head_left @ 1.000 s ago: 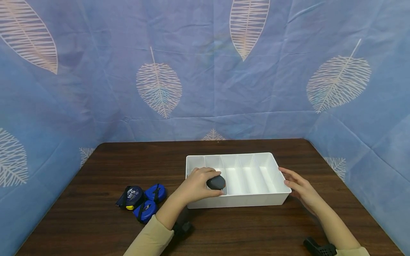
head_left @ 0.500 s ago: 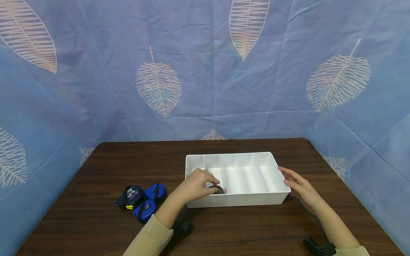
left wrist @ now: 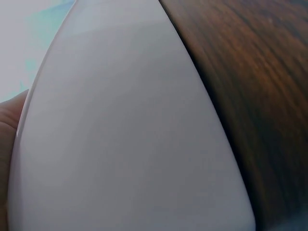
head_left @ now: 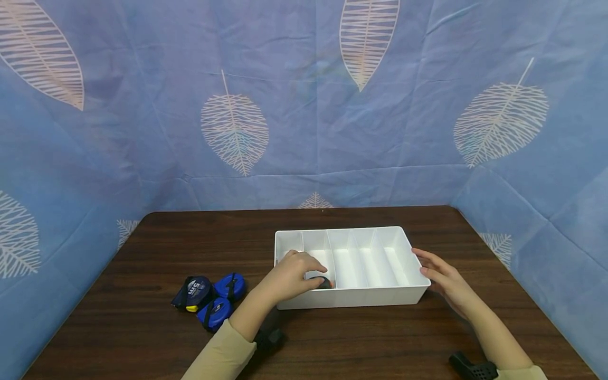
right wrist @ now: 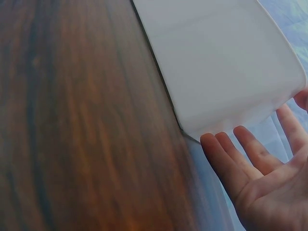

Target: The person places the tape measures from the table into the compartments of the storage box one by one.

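A white divided box (head_left: 353, 297) stands on the table. In its second compartment from the left, near the front wall, lies a small rounded black object (head_left: 325, 283) with a bit of orange at its right edge. My left hand (head_left: 291, 275) reaches over the box's front left, thumb and fingers spread about the object, a white gap showing between index finger and object. The left wrist view shows mostly the box's front wall (left wrist: 120, 125), with part of the hand at the rim. My right hand (head_left: 442, 277) rests its extended fingertips at the box's right end; fingers (right wrist: 250, 149) show there in the right wrist view.
Left of the box, a dark blue 5 m tape measure (head_left: 195, 290) and two blue tape measures (head_left: 230, 286) lie clustered together. The dark wooden table (head_left: 356, 343) ends at a blue leaf-patterned cloth (head_left: 294, 132) behind and at the sides.
My left hand has lowered the black object from above the rim into the second compartment, then its fingers have parted slightly from it. The right hand has stayed at the box's end.
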Available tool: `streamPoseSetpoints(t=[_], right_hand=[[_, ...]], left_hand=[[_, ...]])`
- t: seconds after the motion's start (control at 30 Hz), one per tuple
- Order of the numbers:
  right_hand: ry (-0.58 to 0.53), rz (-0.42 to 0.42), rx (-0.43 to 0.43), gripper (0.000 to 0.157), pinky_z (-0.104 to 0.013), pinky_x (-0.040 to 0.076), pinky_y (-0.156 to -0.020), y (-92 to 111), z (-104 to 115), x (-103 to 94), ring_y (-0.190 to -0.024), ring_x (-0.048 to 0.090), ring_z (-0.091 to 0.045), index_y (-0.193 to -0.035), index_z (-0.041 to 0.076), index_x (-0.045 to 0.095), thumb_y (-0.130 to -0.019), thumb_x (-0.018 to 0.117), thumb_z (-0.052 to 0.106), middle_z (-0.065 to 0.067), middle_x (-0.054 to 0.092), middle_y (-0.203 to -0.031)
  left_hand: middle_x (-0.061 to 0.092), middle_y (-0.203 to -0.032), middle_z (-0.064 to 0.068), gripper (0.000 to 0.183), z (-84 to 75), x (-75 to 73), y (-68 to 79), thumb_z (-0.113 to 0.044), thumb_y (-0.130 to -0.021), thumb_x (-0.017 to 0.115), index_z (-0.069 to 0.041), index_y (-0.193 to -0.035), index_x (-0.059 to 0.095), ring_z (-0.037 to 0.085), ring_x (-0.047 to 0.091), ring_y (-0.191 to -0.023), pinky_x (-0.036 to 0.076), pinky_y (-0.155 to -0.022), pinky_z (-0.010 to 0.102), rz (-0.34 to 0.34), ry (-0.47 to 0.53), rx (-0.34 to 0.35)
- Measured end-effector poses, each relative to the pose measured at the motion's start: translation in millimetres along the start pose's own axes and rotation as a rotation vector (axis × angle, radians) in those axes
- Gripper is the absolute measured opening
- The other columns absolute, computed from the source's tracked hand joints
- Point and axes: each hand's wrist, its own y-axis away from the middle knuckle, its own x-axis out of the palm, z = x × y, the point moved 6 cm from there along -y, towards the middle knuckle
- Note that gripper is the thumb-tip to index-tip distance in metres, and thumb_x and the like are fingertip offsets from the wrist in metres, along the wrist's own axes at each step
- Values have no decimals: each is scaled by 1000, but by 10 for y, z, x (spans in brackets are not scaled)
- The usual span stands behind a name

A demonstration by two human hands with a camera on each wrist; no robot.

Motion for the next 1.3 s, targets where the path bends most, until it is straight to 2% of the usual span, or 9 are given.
streamPoseSetpoints(t=[0.47,0.67,0.87,1.3], right_hand=[[1,2,3,49,-42,47,-81,-1,1,-7,-105,56,-7,-148,7,32,-102,44,17,12,50,-124],[-5,2,2,49,-39,49,-80,-3,7,-7,-105,57,-8,-148,6,32,-102,45,17,12,50,-124],[2,-6,5,49,-41,48,-80,3,17,-7,-104,57,-8,-148,7,33,-102,45,17,12,50,-123],[12,-21,18,48,-41,49,-79,7,14,3,-102,58,-10,-147,7,34,-101,46,18,7,51,-122]], left_hand=[[68,-108,-5,23,-50,-56,28,-27,-92,66,-15,-110,73,15,57,-109,39,-95,43,-5,-93,17],[67,-110,-3,24,-72,-80,39,-27,-91,67,-15,-111,72,18,56,-110,39,-96,45,-13,-89,34],[67,-111,-3,26,-98,-95,57,-27,-90,68,-14,-113,71,17,55,-110,39,-96,44,-29,-108,55],[63,-121,-3,32,-144,-190,99,-28,-91,67,-14,-120,67,19,52,-117,38,-96,46,-52,-101,64]])
